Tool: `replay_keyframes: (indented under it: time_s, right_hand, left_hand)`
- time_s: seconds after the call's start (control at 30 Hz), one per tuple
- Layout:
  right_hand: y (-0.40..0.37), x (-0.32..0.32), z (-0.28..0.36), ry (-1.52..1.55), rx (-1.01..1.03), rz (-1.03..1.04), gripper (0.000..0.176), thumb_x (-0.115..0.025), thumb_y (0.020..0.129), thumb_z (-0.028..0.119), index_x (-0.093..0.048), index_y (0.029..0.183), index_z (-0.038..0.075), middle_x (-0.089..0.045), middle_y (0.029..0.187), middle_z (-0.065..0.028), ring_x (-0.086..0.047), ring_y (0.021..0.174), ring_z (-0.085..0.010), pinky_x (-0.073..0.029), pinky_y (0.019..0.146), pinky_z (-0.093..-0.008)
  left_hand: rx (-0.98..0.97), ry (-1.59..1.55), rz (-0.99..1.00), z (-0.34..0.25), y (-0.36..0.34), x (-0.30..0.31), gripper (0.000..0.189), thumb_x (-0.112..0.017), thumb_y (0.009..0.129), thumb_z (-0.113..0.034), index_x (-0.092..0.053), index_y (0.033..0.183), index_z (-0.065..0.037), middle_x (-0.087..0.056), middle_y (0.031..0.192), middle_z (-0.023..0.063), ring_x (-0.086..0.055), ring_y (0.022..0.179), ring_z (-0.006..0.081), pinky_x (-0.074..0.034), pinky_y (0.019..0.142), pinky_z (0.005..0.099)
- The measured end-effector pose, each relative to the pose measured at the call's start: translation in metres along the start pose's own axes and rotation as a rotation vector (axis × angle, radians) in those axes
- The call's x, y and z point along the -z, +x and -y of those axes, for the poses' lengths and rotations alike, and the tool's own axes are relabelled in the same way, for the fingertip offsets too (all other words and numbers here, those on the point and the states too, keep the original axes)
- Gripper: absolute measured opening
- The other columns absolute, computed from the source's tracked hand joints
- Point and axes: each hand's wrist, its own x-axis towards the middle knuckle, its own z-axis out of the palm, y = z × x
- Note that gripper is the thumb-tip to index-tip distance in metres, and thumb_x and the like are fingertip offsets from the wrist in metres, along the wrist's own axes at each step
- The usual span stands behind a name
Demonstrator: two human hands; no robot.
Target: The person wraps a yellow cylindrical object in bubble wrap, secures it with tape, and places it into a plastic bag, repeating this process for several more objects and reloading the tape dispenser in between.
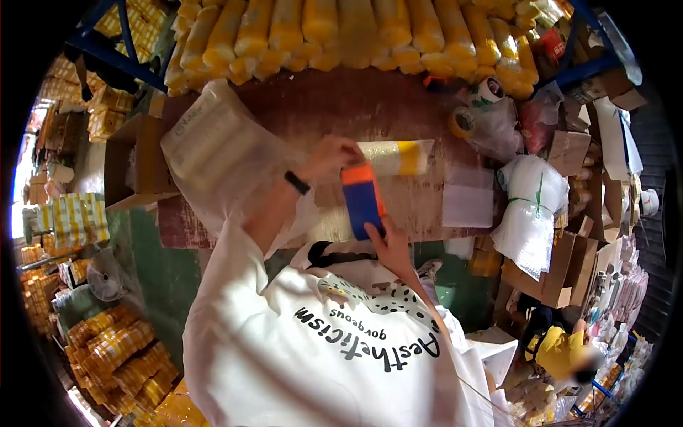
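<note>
My right hand [390, 243] is closed around the lower end of a blue and orange tape dispenser [361, 206], held upright over the table. At the dispenser's top, my left hand [334, 154], with a black band on its wrist, has its fingers bent together; what they pinch is hidden. Just behind the hands lies a bubble-wrapped package [380, 158] with a yellow tape band [408, 158] near its right end. Its left end is covered by my left hand. Left of my forearm spreads a large translucent plastic bag [213, 139] with writing on it.
Many yellow-taped rolls [320, 28] are stacked along the worn red table's [299, 96] back edge. Tape rolls [462, 121] and a tied bundle of white bubble bags [530, 206] are at the right. A cardboard box [139, 164] stands left. Another person in yellow [558, 350] is at lower right.
</note>
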Motion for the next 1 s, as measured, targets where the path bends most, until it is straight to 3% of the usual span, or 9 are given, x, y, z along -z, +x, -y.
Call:
replay_keyframes:
  time_s: [0.1, 0.2, 0.37, 0.5, 0.6, 0.7, 0.8, 0.9, 1.0]
  right_hand:
    - [0.03, -0.007, -0.006, 0.103, -0.238, 0.018, 0.037, -0.064, 0.088, 0.037, -0.055, 0.087, 0.001, -0.054, 0.066, -0.0152, -0.056, 0.058, -0.0279, -0.043, 0.055, -0.0355]
    - [0.042, -0.016, -0.014, 0.094, -0.335, 0.041, 0.047, -0.057, 0.09, 0.046, -0.053, 0.086, -0.001, -0.053, 0.07, -0.0153, -0.05, 0.066, -0.0233, -0.041, 0.065, -0.036]
    - [0.044, -0.034, -0.064, 0.232, -0.331, 0.06, 0.046, -0.057, 0.091, 0.044, -0.054, 0.085, -0.002, -0.052, 0.069, -0.0105, -0.046, 0.065, -0.0201, -0.04, 0.064, -0.0345]
    - [0.04, -0.034, -0.04, 0.376, -0.368, 0.083, 0.039, -0.061, 0.092, 0.038, -0.055, 0.084, 0.001, -0.045, 0.07, -0.0017, -0.04, 0.067, -0.0112, -0.035, 0.062, -0.0275]
    - [0.044, -0.039, -0.041, 0.46, -0.407, 0.1, 0.036, -0.062, 0.092, 0.037, -0.054, 0.083, 0.003, -0.042, 0.07, 0.0023, -0.037, 0.067, -0.008, -0.032, 0.061, -0.0246]
    - [0.049, -0.038, -0.035, 0.448, -0.432, 0.09, 0.036, -0.061, 0.092, 0.037, -0.054, 0.082, 0.003, -0.041, 0.069, 0.0027, -0.037, 0.067, -0.0076, -0.033, 0.061, -0.0248]
    - [0.048, -0.042, -0.038, 0.38, -0.458, 0.092, 0.036, -0.059, 0.093, 0.037, -0.054, 0.081, 0.004, -0.04, 0.068, 0.0024, -0.037, 0.066, -0.0079, -0.033, 0.061, -0.0256]
    - [0.043, -0.052, -0.06, 0.294, -0.458, 0.123, 0.042, -0.059, 0.092, 0.039, -0.052, 0.079, 0.0, -0.046, 0.066, -0.0055, -0.042, 0.063, -0.0127, -0.036, 0.059, -0.0324]
    - [0.042, -0.054, -0.069, 0.278, -0.438, 0.095, 0.045, -0.059, 0.091, 0.039, -0.05, 0.077, -0.002, -0.047, 0.064, -0.0098, -0.044, 0.061, -0.0149, -0.037, 0.056, -0.0361]
  left_hand:
    - [0.118, 0.041, -0.024, -0.011, 0.045, 0.027, 0.01, -0.071, 0.077, -0.008, -0.07, 0.081, 0.0, -0.068, 0.08, 0.0059, -0.061, 0.074, 0.0131, -0.048, 0.065, 0.0281]
    - [-0.015, 0.226, 0.059, 0.023, 0.087, 0.019, 0.013, -0.073, 0.074, -0.012, -0.071, 0.078, 0.0, -0.069, 0.078, 0.0081, -0.061, 0.074, 0.0162, -0.047, 0.066, 0.0318]
    - [0.024, 0.231, 0.112, 0.047, 0.101, 0.005, 0.017, -0.074, 0.072, -0.013, -0.072, 0.082, 0.0, -0.069, 0.08, 0.0091, -0.062, 0.069, 0.0167, -0.049, 0.065, 0.0303]
    - [0.077, 0.16, 0.091, 0.055, 0.09, 0.012, 0.015, -0.073, 0.073, -0.012, -0.072, 0.083, -0.001, -0.07, 0.079, 0.0087, -0.062, 0.065, 0.015, -0.05, 0.063, 0.028]
    - [-0.095, 0.22, 0.041, 0.086, 0.095, 0.012, 0.013, -0.073, 0.072, -0.011, -0.072, 0.082, -0.002, -0.069, 0.077, 0.0099, -0.062, 0.063, 0.0153, -0.051, 0.063, 0.0283]
    - [0.009, 0.186, 0.022, 0.094, 0.092, 0.0, 0.017, -0.074, 0.07, -0.013, -0.073, 0.085, -0.006, -0.07, 0.088, 0.0102, -0.065, 0.079, 0.0204, -0.052, 0.074, 0.0314]
    - [-0.285, 0.564, -0.233, 0.105, 0.085, -0.008, 0.022, -0.071, 0.072, -0.009, -0.073, 0.094, -0.009, -0.068, 0.106, 0.0075, -0.06, 0.104, 0.0247, -0.048, 0.089, 0.036]
    - [-0.272, 0.658, -0.491, 0.072, 0.061, 0.014, 0.031, -0.066, 0.074, -0.003, -0.07, 0.104, -0.012, -0.063, 0.118, 0.0037, -0.05, 0.12, 0.0254, -0.042, 0.1, 0.0389]
    - [-0.519, 0.732, -0.173, 0.044, 0.027, 0.023, 0.038, -0.061, 0.076, 0.002, -0.067, 0.111, -0.012, -0.061, 0.121, 0.0029, -0.051, 0.119, 0.0247, -0.042, 0.101, 0.0385]
